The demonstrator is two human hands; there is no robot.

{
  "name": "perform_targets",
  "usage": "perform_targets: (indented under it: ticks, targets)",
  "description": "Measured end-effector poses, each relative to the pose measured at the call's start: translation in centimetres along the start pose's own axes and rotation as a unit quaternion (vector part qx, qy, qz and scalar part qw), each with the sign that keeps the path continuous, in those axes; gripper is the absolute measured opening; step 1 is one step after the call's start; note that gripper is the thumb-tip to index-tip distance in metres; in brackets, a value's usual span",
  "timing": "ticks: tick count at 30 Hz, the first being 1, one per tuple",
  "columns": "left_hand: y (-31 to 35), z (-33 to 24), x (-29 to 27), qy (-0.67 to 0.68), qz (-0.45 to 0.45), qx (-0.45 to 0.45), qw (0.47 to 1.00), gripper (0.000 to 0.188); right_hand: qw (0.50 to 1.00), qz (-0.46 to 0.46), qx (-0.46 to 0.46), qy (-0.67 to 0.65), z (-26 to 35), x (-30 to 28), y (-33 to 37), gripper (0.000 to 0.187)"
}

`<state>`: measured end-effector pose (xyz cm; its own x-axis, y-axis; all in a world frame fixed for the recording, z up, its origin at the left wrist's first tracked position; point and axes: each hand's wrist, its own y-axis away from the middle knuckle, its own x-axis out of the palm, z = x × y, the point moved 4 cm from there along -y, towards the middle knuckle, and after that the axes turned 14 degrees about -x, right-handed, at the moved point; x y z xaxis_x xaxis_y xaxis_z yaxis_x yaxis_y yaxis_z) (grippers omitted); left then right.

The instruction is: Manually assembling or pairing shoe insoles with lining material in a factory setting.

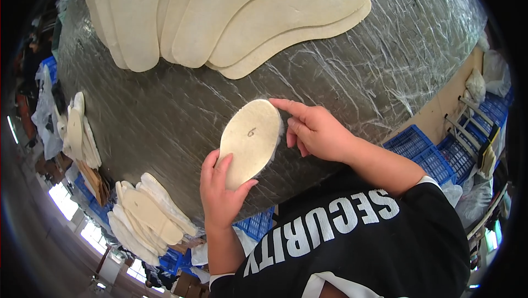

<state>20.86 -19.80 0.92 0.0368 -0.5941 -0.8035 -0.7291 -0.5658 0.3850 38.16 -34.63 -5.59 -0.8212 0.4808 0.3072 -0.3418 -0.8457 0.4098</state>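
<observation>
A cream insole, fleecy along its right edge and with a small dark mark on its flat face, is held above the table. My left hand grips its lower end, with the thumb on one side and the fingers on the other. Beside its upper right edge is my right hand. The index finger is stretched out so that its tip touches the insole's top edge; the other fingers are loosely bent and hold nothing. Beyond my hands, large cream insoles lie fanned out in overlapping layers.
A table under wrinkled clear plastic spreads around my hands. Piles of insoles and more insoles lie along its left edge. Blue crates and a metal frame stand off to the right.
</observation>
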Motion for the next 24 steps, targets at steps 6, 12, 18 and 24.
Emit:
perform_targets:
  ticks: [6, 12, 18, 24]
  targets:
    - [-0.2, 0.2, 0.2, -0.001, 0.009, -0.011, 1.000, 0.072, 1.000, -0.011, 0.002, 0.001, -0.1, 0.0, -0.1, 0.048]
    - [-0.3, 0.3, 0.2, -0.037, -0.007, -0.033, 0.999, 0.072, 0.960, -0.032, -0.137, 0.242, 1.6, 0.5, 0.4, 0.059]
    - [-0.6, -0.7, 0.1, -0.061, 0.018, 0.000, 0.998, 0.074, 0.760, 0.134, -0.390, 0.502, 2.9, 6.6, -2.3, 0.097]
    - [0.8, 1.3, -2.7, 0.023, -0.002, -0.048, 0.999, 0.064, 0.723, 0.202, -0.334, 0.570, 2.6, 7.4, -3.3, 0.082]
